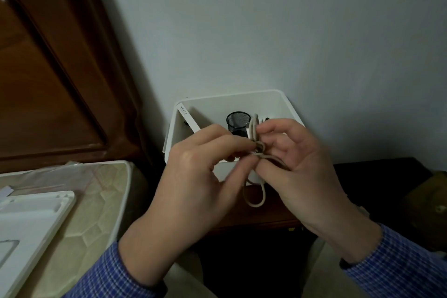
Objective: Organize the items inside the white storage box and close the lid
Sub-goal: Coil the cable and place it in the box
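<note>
Nearest the camera, two blue checked sleeves (pixel 121 271) are seen, one on each forearm. On the left, a white lid (pixel 29 220) is laid flat on a quilted mattress (pixel 101 191). Above a dark wooden worktop (pixel 266 215), a coiled off-white cord (pixel 257 150) is held between both hands. The left hand (pixel 193 176) is closed on the cord, its thumb and forefinger pinched at the knot in the middle of the bundle. The right hand (pixel 302 167) is curled round the same bundle from the other side, its fingers (pixel 273 129) pressed against the upper loops. A lower loop is left hanging below both hands. Just behind the hands, the white storage box (pixel 287 104) is set against the wall, uncovered. Inside it, a black mesh pen cup (pixel 238 121) is stood upright, and a white strip (pixel 189 118) is leaned against the left inner wall.
</note>
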Available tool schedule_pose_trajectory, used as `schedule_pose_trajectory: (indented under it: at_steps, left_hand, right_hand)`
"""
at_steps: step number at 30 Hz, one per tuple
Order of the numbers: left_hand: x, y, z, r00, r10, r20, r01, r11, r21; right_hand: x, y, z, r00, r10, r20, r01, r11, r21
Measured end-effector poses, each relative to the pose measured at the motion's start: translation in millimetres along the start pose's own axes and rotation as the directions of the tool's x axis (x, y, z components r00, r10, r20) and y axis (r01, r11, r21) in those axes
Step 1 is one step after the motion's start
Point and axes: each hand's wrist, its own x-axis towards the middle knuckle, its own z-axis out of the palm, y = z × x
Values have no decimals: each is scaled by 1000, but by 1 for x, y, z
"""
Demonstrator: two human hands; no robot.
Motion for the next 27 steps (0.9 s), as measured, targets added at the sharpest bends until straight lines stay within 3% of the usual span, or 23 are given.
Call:
schedule_pose_trajectory:
  at_steps: [4, 7, 10, 12, 14, 22, 25, 27]
  left_hand:
    - [4, -7, -4, 998, 47, 47, -49, 998, 47]
    - [2, -7, -1, 1000, 3, -6, -3, 1000, -12]
    - [-2, -4, 4, 989, -126, -74, 113, 982, -153]
    - [-4, -3, 5, 958, -276, -78, 236, 914, -331]
    - [-4, -4, 4, 938, -345, -34, 297, 851, -434]
    - [-10, -6, 6, 914, -397, 79, 388, 802, -455]
    - [-18, -9, 10, 878, -442, 185, 467, 704, -535]
    - [-24, -10, 17, 806, -494, 325, 583, 568, -581]
  right_hand:
    - [-2, 0, -1, 1000, 1, 19, 0, 999, -35]
    - [-2, -1, -1, 1000, 14, 10, -14, 999, -33]
    - [-1, -3, -1, 1000, 15, 21, -16, 1000, 23]
    - [-1, -5, 0, 999, 14, 34, -16, 998, 60]
    - [-1, -5, 1, 999, 26, 38, -29, 997, 70]
    - [-4, 3, 3, 997, 74, -37, -73, 996, 42]
    - [-2, 5, 4, 992, 103, -69, -98, 992, 77]
    - [-1, 4, 5, 989, 135, -67, -127, 986, 107]
